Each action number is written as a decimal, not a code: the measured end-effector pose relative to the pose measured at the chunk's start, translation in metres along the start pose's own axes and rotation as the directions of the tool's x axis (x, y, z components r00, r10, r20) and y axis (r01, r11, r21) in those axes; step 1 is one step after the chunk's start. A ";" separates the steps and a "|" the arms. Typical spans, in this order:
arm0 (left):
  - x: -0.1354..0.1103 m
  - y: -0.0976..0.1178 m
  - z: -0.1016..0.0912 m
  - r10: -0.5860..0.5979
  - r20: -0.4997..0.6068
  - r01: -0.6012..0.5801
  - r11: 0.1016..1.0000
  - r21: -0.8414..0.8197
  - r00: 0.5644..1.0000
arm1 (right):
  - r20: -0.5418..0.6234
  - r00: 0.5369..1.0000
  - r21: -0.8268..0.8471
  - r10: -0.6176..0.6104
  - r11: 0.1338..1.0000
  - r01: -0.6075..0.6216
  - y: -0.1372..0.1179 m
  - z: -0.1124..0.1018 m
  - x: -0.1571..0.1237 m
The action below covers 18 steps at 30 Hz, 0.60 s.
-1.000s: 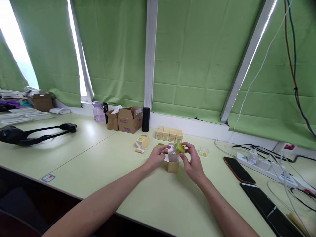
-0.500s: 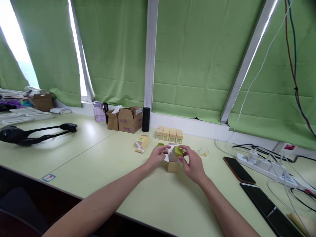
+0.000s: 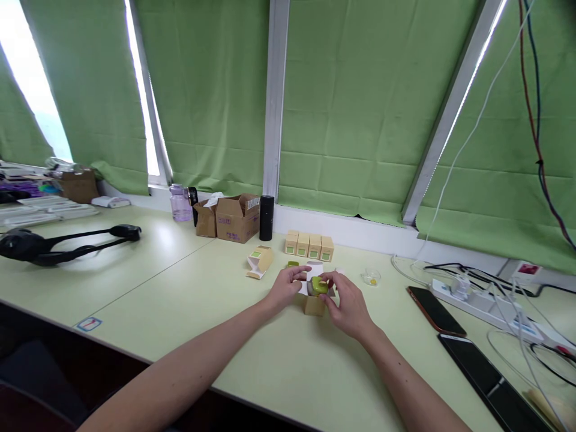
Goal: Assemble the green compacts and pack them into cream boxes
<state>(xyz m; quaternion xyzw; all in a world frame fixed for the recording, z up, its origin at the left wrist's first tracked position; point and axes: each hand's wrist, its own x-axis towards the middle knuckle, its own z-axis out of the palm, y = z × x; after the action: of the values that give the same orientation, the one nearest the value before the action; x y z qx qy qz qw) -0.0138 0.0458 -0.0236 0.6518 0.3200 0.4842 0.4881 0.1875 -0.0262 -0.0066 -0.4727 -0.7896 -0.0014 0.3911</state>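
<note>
A small cardboard box [image 3: 314, 306] stands on the table before me, its white inner flaps raised. My left hand [image 3: 286, 287] is at the box's left side, its thumb and fingers bent round a white flap [image 3: 315, 270]. Between the thumb and fingers of my right hand [image 3: 347, 303] is a small jar with a green lid [image 3: 320, 286], tilted over the mouth of the box. The jar's lower part looks greyish and partly sinks behind the box edge. Behind my left fingers lies another green piece [image 3: 293, 264], partly hidden.
Several closed small boxes [image 3: 309, 246] stand in a row at the back. One opened box [image 3: 260, 262] lies to the left. A clear dish [image 3: 371, 276], a phone [image 3: 435, 309] and a power strip [image 3: 486, 307] are on the right. Larger cartons [image 3: 237, 219] stand behind.
My right hand has lowered the green-lidded jar and shifted it slightly left, toward the box opening. My left hand stays at the flap. A small whitish thing now shows behind my right hand.
</note>
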 end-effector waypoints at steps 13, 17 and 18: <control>-0.001 0.004 0.002 -0.003 -0.009 0.003 1.000 0.013 1.000 | -0.061 0.998 0.041 0.026 0.999 -0.024 0.002 0.013 0.003; -0.002 0.007 0.003 -0.023 -0.013 0.023 1.000 0.001 1.000 | -0.085 0.993 0.125 0.079 0.990 -0.068 0.007 0.019 0.004; -0.002 0.007 0.003 -0.031 -0.013 0.031 1.000 -0.003 0.999 | -0.087 0.992 0.155 0.094 0.985 -0.080 0.008 0.020 0.004</control>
<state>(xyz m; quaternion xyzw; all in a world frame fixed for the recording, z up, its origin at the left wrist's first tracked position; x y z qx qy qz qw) -0.0119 0.0405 -0.0175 0.6429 0.3327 0.4812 0.4944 0.1802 -0.0114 -0.0211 -0.4752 -0.7469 0.0534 0.4621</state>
